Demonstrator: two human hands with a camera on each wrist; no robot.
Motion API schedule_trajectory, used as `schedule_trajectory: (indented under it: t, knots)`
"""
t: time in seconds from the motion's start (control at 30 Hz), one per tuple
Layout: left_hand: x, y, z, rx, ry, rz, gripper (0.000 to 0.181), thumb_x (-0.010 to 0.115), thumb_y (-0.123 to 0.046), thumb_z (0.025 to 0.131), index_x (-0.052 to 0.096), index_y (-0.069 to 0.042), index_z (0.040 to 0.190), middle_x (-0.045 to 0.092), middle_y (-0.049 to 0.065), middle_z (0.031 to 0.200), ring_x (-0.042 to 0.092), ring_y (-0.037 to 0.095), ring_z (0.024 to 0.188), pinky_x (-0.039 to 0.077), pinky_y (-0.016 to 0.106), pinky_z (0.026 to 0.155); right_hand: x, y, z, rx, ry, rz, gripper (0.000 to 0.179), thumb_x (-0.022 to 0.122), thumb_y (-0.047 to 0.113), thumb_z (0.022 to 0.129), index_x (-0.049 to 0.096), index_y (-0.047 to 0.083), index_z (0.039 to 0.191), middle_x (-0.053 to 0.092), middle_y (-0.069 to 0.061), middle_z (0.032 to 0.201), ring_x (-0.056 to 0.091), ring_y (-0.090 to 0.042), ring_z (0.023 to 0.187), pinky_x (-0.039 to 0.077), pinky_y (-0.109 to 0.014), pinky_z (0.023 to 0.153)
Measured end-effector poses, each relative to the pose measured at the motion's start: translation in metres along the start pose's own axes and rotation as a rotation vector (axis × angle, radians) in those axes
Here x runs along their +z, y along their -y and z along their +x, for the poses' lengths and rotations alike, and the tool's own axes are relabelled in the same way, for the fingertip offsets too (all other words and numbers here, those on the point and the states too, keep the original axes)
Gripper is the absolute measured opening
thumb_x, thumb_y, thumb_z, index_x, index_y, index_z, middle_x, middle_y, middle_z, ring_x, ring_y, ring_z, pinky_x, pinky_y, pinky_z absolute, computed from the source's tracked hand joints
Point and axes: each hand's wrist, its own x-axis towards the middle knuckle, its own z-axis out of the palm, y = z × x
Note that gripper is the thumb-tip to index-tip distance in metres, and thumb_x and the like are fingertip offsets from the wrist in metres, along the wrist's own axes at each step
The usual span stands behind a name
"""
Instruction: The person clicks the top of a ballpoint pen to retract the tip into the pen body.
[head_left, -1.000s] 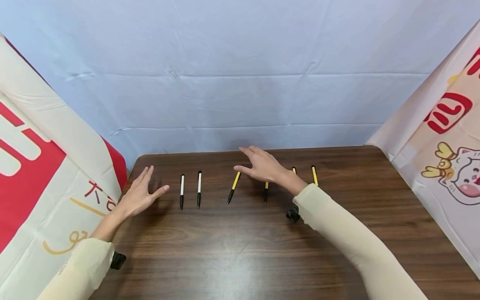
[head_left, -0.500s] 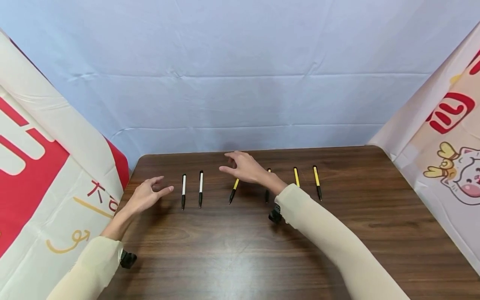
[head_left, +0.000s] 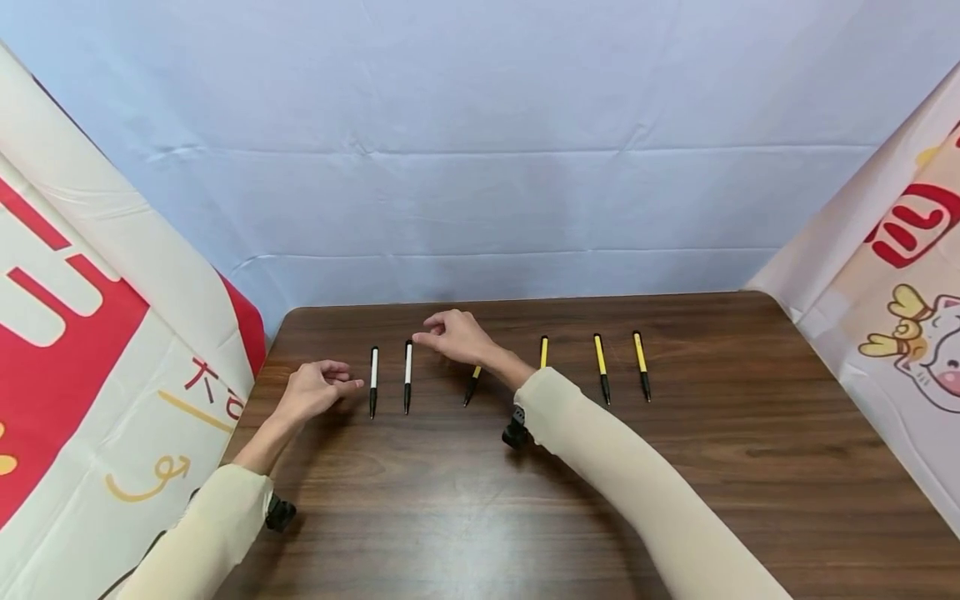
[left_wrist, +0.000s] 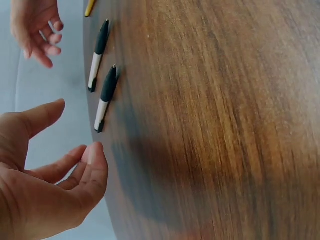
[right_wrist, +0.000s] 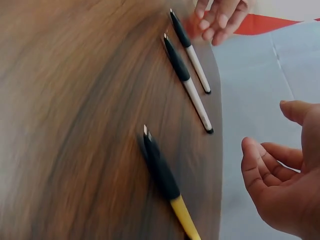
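Two white pens with black grips lie side by side on the wooden table: a left white pen (head_left: 373, 383) and a right white pen (head_left: 407, 379). Just left of the left white pen hovers my left hand (head_left: 317, 392), fingers loosely bent, thumb apart from them, holding nothing. My right hand (head_left: 457, 337) hangs above the table near the top of the right white pen, with a gap between thumb and fingers (right_wrist: 255, 170) and nothing in it. Under the right wrist lies a yellow pen (head_left: 473, 385), partly hidden.
Further right lie more yellow pens: one partly covered by the sleeve (head_left: 543, 352), then a yellow pen (head_left: 602, 367) and another yellow pen (head_left: 641, 365). A pale cloth (head_left: 510, 200) hangs behind the table (head_left: 420, 500). Printed banners flank it left and right.
My right hand has moved left, from above the yellow pens to beside the white pens. The left hand has shifted right and slightly nearer, its fingers bending more. The pens lie as before.
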Motion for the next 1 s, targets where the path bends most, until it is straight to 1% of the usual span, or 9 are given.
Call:
schedule_trajectory:
  t: [0.13, 0.23, 0.3, 0.37, 0.47, 0.6, 0.67, 0.77, 1.0]
  knots:
    - [0.003, 0.001, 0.002, 0.004, -0.012, 0.009, 0.051, 0.083, -0.031, 0.094, 0.071, 0.006, 0.127, 0.077, 0.019, 0.115, 0.073, 0.031, 0.107, 0.057, 0.046, 0.096, 0.013, 0.008, 0.008, 0.033, 0.025, 0.047, 0.054, 0.071, 0.038, 0.103, 0.066, -0.002, 0.139, 0.077, -0.012, 0.114, 0.074, -0.023, 0.100, 0.060, -0.038, 0.094]
    - [0.004, 0.001, 0.003, -0.006, -0.007, 0.006, 0.049, 0.083, -0.032, 0.093, 0.072, 0.004, 0.124, 0.078, 0.015, 0.110, 0.073, 0.026, 0.101, 0.057, 0.039, 0.091, 0.022, 0.014, 0.012, 0.068, 0.041, 0.114, 0.051, 0.071, 0.034, 0.104, 0.067, -0.003, 0.138, 0.079, -0.015, 0.109, 0.076, -0.029, 0.097, 0.061, -0.038, 0.087]
    - [0.006, 0.002, 0.004, -0.009, -0.002, 0.005, 0.047, 0.084, -0.032, 0.093, 0.073, 0.004, 0.122, 0.079, 0.014, 0.106, 0.072, 0.022, 0.095, 0.056, 0.035, 0.087, 0.027, 0.017, 0.015, 0.109, 0.042, 0.169, 0.048, 0.073, 0.032, 0.103, 0.068, -0.003, 0.136, 0.079, -0.017, 0.108, 0.077, -0.032, 0.097, 0.062, -0.038, 0.084]
    - [0.007, 0.001, 0.005, -0.013, -0.001, -0.005, 0.046, 0.084, -0.031, 0.093, 0.074, 0.004, 0.120, 0.079, 0.013, 0.102, 0.072, 0.020, 0.090, 0.055, 0.031, 0.084, 0.033, 0.019, 0.018, 0.155, 0.031, 0.224, 0.043, 0.074, 0.031, 0.102, 0.071, -0.001, 0.132, 0.079, -0.018, 0.108, 0.077, -0.032, 0.097, 0.063, -0.039, 0.083]
    - [0.009, -0.001, 0.005, -0.011, 0.000, -0.030, 0.044, 0.085, -0.028, 0.092, 0.074, 0.006, 0.118, 0.079, 0.013, 0.098, 0.073, 0.020, 0.084, 0.055, 0.028, 0.079, 0.040, 0.022, 0.023, 0.220, 0.000, 0.299, 0.035, 0.076, 0.028, 0.101, 0.075, 0.001, 0.123, 0.079, -0.018, 0.107, 0.077, -0.032, 0.097, 0.064, -0.042, 0.086]
    - [0.012, -0.003, 0.006, -0.018, -0.010, -0.043, 0.041, 0.086, -0.026, 0.091, 0.075, 0.006, 0.114, 0.079, 0.011, 0.092, 0.072, 0.020, 0.080, 0.053, 0.025, 0.076, 0.052, 0.025, 0.030, 0.270, -0.040, 0.359, 0.025, 0.079, 0.024, 0.099, 0.079, 0.001, 0.111, 0.080, -0.017, 0.100, 0.078, -0.031, 0.094, 0.064, -0.043, 0.086]
    - [0.013, -0.003, 0.007, -0.021, -0.014, -0.032, 0.040, 0.086, -0.026, 0.091, 0.075, 0.006, 0.113, 0.079, 0.010, 0.090, 0.072, 0.019, 0.079, 0.053, 0.024, 0.074, 0.057, 0.026, 0.033, 0.279, -0.050, 0.365, 0.023, 0.079, 0.022, 0.099, 0.080, 0.001, 0.108, 0.080, -0.015, 0.095, 0.079, -0.030, 0.092, 0.065, -0.041, 0.084]
    - [0.015, -0.002, 0.008, -0.023, -0.015, -0.017, 0.039, 0.086, -0.027, 0.091, 0.076, 0.005, 0.112, 0.079, 0.008, 0.089, 0.073, 0.018, 0.077, 0.053, 0.024, 0.073, 0.065, 0.028, 0.035, 0.281, -0.051, 0.340, 0.022, 0.079, 0.021, 0.099, 0.081, 0.001, 0.107, 0.080, -0.012, 0.089, 0.079, -0.028, 0.088, 0.065, -0.037, 0.080]
    - [0.020, 0.004, 0.013, -0.010, -0.027, 0.020, 0.038, 0.087, -0.028, 0.090, 0.078, 0.003, 0.109, 0.079, 0.008, 0.083, 0.071, 0.014, 0.071, 0.053, 0.025, 0.070, 0.080, 0.037, 0.038, 0.290, -0.083, 0.216, 0.023, 0.081, 0.024, 0.097, 0.081, 0.004, 0.106, 0.080, -0.006, 0.081, 0.079, -0.021, 0.079, 0.061, -0.025, 0.069]
